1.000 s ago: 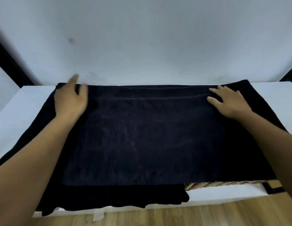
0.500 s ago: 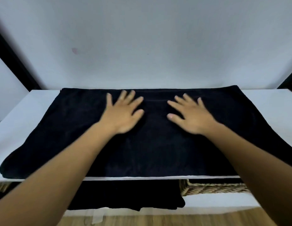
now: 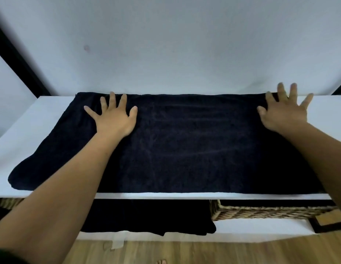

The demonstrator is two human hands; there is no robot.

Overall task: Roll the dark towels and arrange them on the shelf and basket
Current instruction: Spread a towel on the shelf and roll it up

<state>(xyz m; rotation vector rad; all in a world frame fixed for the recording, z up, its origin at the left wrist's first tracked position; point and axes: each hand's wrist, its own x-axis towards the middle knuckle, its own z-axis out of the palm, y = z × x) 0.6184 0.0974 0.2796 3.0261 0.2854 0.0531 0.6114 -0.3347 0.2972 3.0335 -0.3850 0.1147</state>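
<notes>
**A:** Both hands have slid apart from the middle of the dark navy terry towel (image 3: 184,145) since half a second ago, smoothing it outward.

**B:** Where do they sit now?

**A:** Starting at the left of the white shelf board (image 3: 32,119), the left hand (image 3: 114,119) lies flat on the cloth over the board's back left part. Its fingers are straight and splayed, gripping nothing. The right hand (image 3: 284,115) is at the board's back right, on the towel's corner, fingers also spread and straight. Whether its palm presses down, I cannot tell.

**B:** And the towel itself?

**A:** It is spread flat along the top of the board, reaching almost to the board's front lip. Below the board lies another dark towel (image 3: 146,216), and under the board's right part sits a woven wicker basket (image 3: 261,212).

**B:** How will it handle?

**A:** Soft, limp and light, I judge, and more likely to bunch than slide. I would take one short end at both corners and roll it tightly, or the roll slackens.
</notes>
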